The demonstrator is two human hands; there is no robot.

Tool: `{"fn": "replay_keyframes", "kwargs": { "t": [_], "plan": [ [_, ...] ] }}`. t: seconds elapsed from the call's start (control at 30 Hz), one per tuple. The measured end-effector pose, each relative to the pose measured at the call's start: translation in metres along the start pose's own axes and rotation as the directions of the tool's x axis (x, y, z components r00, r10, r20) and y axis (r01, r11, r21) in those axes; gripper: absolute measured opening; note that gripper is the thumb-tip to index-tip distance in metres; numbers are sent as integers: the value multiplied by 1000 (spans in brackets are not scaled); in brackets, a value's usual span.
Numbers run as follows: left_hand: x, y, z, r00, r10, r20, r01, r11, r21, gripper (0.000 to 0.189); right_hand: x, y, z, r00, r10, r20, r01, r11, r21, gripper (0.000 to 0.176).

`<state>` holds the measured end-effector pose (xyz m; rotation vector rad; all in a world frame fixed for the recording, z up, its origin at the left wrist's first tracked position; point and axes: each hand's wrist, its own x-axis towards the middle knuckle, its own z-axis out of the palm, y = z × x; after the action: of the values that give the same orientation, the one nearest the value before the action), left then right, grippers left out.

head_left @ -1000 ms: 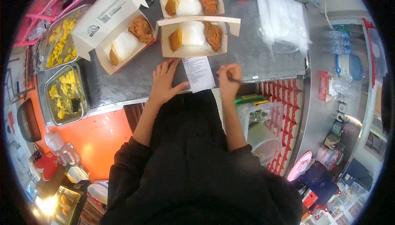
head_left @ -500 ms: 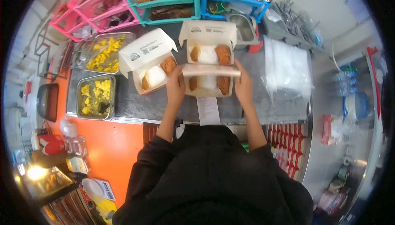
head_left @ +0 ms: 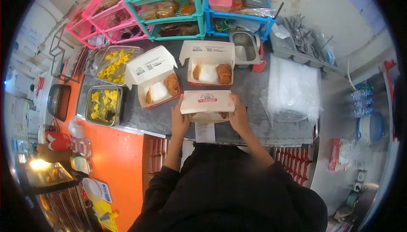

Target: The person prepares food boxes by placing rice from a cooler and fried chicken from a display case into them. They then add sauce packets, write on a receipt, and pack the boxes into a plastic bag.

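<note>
A white cardboard meal box [head_left: 207,101] with a printed lid is between my hands near the counter's front edge. Its lid is tilted most of the way down, and a little food shows through the gap at the front. My left hand [head_left: 181,119] grips its left side, and my right hand [head_left: 238,114] grips its right side. Behind it stands a second meal box [head_left: 207,52] with its lid up, holding white rice [head_left: 208,74] and fried chicken [head_left: 223,73]. To the left, a third meal box [head_left: 149,64] also has its lid up, with rice and chicken inside.
A printed paper slip [head_left: 205,133] lies under the front box. Metal trays of yellow food [head_left: 103,105] stand left. A stack of clear plastic bags [head_left: 294,88] lies right. Behind are coloured racks [head_left: 165,18], a steel container [head_left: 244,47] and a cutlery tray [head_left: 303,45].
The front box's lid has come down from upright, so its printed top now faces up and covers most of the food. My hands still hold its sides. The camera view has shifted.
</note>
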<state>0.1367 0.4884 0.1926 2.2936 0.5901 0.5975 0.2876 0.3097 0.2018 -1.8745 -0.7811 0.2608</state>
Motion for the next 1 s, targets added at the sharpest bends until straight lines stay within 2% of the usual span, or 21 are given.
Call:
{"fn": "replay_keyframes", "kwargs": {
  "t": [0.03, 0.1, 0.13, 0.27, 0.33, 0.37, 0.47, 0.53, 0.57, 0.63, 0.67, 0.7, 0.73, 0.77, 0.8, 0.83, 0.87, 0.9, 0.93, 0.97, 1.0],
  "plan": [
    [-3, -9, -6, 1000, 8, 14, -8, 1000, -11, 52, -9, 4, -7, 1000, 11, -13, -11, 1000, -9, 35],
    [-5, -15, -17, 957, 259, 131, -229, 951, -209, 63, -20, 5, -21, 961, -115, 252, 156, 976, -152, 55],
    [-6, -19, -18, 947, 273, 169, -201, 915, -350, 72, -21, 14, -22, 932, -157, 327, 124, 985, 122, 69],
    [3, -24, -18, 962, 188, 196, -100, 916, -390, 71, -14, 10, -17, 934, -186, 306, 180, 982, 49, 70],
    [10, -36, -21, 895, 141, 423, -46, 973, -227, 67, -15, 17, -16, 879, -272, 392, 343, 932, -122, 68],
    [14, -39, -23, 892, 142, 429, -43, 972, -231, 67, -16, 17, -15, 881, -264, 392, 335, 934, -126, 68],
    [19, -40, -28, 776, 261, 575, -206, 965, -159, 57, -20, 11, -17, 888, -242, 392, 313, 941, -128, 51],
    [16, -24, -37, 816, 356, 456, -522, 792, 317, 51, -19, -4, -28, 825, -296, 482, 544, 648, -533, 37],
    [16, -18, -39, 812, 358, 461, -525, 793, 309, 51, -19, -3, -28, 828, -287, 481, 537, 650, -537, 37],
    [24, -9, -39, 687, 497, 530, -713, 602, 360, 47, -13, 4, -26, 772, -362, 522, 627, 570, -531, 29],
    [27, -9, -31, 677, 510, 531, -723, 597, 349, 47, -9, 9, -31, 781, -356, 514, 617, 568, -544, 29],
    [29, -10, -20, 622, 584, 522, -756, 621, 206, 44, -3, 14, -39, 828, -298, 475, 470, 832, -296, 26],
    [32, -9, -11, 563, 658, 499, -780, 624, 58, 41, 5, 19, -49, 862, -229, 453, 258, 966, -3, 25],
    [33, -4, -4, 549, 675, 493, -791, 610, 46, 41, 14, 24, -61, 960, -19, 280, 1, 998, 66, 23],
    [29, 1, 2, 616, 656, 437, -733, 680, 13, 33, 27, 24, -73, 969, 215, 118, -234, 955, 184, 21],
    [26, 4, 6, 682, 621, 386, -665, 746, -26, 26, 46, 25, -85, 947, 263, -185, -242, 962, 126, 19],
    [24, 7, 11, 678, 627, 384, -668, 743, -33, 26, 71, 24, -97, 842, 269, -467, -266, 961, 75, 18],
    [22, 9, 14, 710, 615, 343, -648, 762, -24, 24, 94, 39, -105, 797, 59, -601, -152, 983, -106, 18],
    [21, 10, 16, 741, 600, 302, -626, 780, -14, 23, 116, 61, -109, 715, -166, -679, -60, 953, -296, 18],
    [20, 12, 18, 770, 583, 260, -603, 798, -2, 21, 133, 82, -110, 714, -164, -681, -60, 954, -292, 18],
    [20, 17, 17, 768, 583, 266, -605, 796, 1, 21, 147, 103, -108, 788, -47, -613, -174, 939, -296, 18]
  ]
}}
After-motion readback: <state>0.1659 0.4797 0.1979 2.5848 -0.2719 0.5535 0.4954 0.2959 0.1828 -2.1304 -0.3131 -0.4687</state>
